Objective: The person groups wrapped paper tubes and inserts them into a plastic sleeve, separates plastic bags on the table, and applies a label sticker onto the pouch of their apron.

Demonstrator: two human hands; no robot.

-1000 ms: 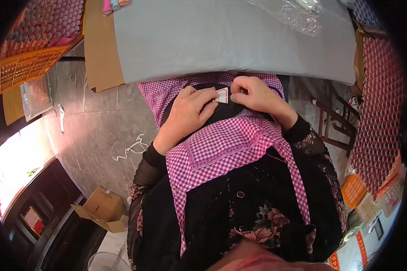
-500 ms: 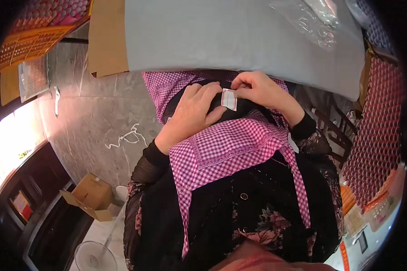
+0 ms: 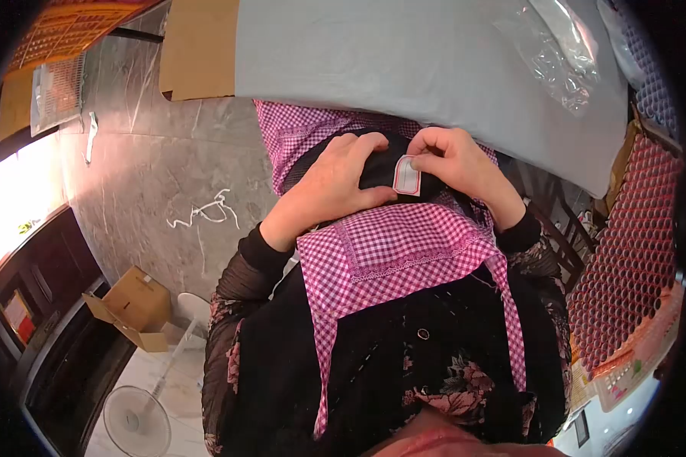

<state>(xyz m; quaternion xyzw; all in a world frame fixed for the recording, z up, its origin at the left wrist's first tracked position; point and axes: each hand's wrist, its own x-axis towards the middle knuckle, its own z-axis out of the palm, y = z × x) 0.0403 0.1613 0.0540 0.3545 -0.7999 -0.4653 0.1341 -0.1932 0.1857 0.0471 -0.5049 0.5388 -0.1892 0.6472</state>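
Observation:
A small white paper label with a red border (image 3: 407,177) is pinched at its upper right between the thumb and forefinger of my right hand (image 3: 451,161). My left hand (image 3: 343,177) lies over the dark cloth on my lap, thumb and forefinger spread wide apart. Its thumb tip comes close to the label's lower left corner; whether they touch I cannot tell. Around both hands is a pink-and-white checked apron (image 3: 404,244), its upper part folded down across my waist. The left hand's other fingers are curled and partly hidden.
Ahead is a table with a grey cover (image 3: 389,61) and a cardboard piece (image 3: 198,53). Clear plastic bags (image 3: 560,65) lie at its right. On the floor stand an open cardboard box (image 3: 136,301) and a white fan (image 3: 137,420), with white string (image 3: 206,212) nearby.
The view has shifted slightly. My left forefinger has drawn away from the label, widening the gap to the thumb. The right hand still holds the label, now nearer the left thumb.

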